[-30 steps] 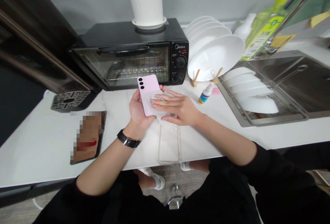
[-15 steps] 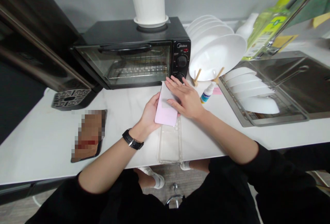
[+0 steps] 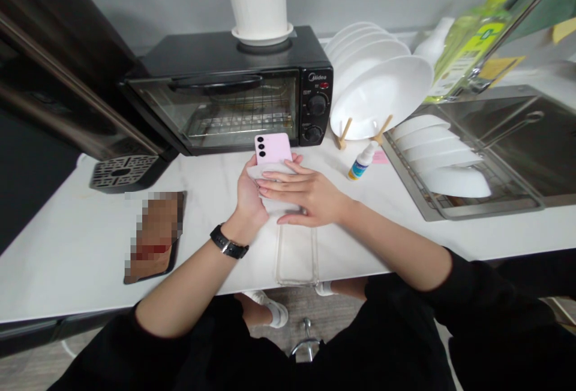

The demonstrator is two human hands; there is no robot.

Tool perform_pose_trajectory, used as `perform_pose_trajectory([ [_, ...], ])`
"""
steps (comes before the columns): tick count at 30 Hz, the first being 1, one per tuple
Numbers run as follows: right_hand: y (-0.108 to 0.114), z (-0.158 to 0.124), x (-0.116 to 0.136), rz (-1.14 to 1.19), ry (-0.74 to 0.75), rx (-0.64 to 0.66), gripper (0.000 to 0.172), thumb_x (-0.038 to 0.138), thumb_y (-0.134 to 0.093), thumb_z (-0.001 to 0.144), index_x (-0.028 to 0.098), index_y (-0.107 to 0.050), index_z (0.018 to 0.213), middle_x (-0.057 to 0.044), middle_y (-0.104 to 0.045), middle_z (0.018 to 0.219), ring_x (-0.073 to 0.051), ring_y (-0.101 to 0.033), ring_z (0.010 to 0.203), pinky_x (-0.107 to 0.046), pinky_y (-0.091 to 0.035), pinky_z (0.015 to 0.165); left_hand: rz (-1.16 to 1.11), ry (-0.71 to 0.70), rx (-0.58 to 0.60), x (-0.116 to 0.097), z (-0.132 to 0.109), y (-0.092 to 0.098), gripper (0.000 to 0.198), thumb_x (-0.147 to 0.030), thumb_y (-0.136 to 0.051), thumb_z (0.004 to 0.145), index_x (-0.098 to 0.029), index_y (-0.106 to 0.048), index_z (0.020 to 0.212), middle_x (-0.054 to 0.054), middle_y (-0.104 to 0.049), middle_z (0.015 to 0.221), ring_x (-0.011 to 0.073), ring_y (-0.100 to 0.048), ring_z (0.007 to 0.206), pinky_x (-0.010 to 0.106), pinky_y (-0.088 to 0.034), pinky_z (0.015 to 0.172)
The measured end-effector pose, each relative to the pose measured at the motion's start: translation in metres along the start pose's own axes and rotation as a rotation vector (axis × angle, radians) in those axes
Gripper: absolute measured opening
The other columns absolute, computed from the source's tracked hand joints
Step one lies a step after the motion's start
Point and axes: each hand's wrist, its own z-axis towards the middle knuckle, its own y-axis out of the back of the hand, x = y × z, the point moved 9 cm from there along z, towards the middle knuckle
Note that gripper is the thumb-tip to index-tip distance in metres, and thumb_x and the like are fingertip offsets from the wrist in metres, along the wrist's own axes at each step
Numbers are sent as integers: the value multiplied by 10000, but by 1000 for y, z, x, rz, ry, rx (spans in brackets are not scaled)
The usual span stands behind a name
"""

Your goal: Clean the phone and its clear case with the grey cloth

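Note:
A pink smartphone point(image 3: 279, 146), back side up with its camera lenses at the far end, rests in my left hand point(image 3: 250, 196), whose fingers wrap round its edges. Over the phone's lower half, my right hand point(image 3: 315, 194) presses a white cloth point(image 3: 270, 170) against the back with its fingers laid nearly flat. The cloth hides the phone's near end. On the counter just below both hands lies a clear phone case point(image 3: 297, 256). A small spray bottle point(image 3: 361, 162) with a blue and yellow label stands to the right of my right hand.
A black toaster oven point(image 3: 211, 109) is close behind the hands. White plates point(image 3: 382, 97) stand in a rack at its right, beside the sink point(image 3: 432, 208) with stacked bowls point(image 3: 454, 181). Another phone point(image 3: 155, 235), its screen blurred, lies on the counter point(image 3: 211, 193) at left.
My right hand with the cloth has slid from the phone's far end toward the near end, uncovering the camera lenses. The phone has shifted slightly left and away.

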Motion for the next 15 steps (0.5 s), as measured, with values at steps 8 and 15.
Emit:
perform_pose_trajectory([
  [8,16,-3,-6,-66,-29,-90,522,492,-545,1127,251,-606,1586,-80,-666,1596,-228,-570,1567,-551,-308,1403,-34,-206,-19,-31,-10,-6,609,-448,-343,1115,-101,-662,1500,148,-836,1234,283,-745,1332,424,-571,1184],
  [15,31,-11,-39,-165,-281,-143,699,632,-409,1130,208,-467,1684,-127,-525,1710,-304,-440,1656,-661,-294,1389,-13,-124,-73,-17,-5,-3,396,-319,-487,1080,-154,-744,1332,75,-864,1084,279,-803,1189,411,-620,1116],
])
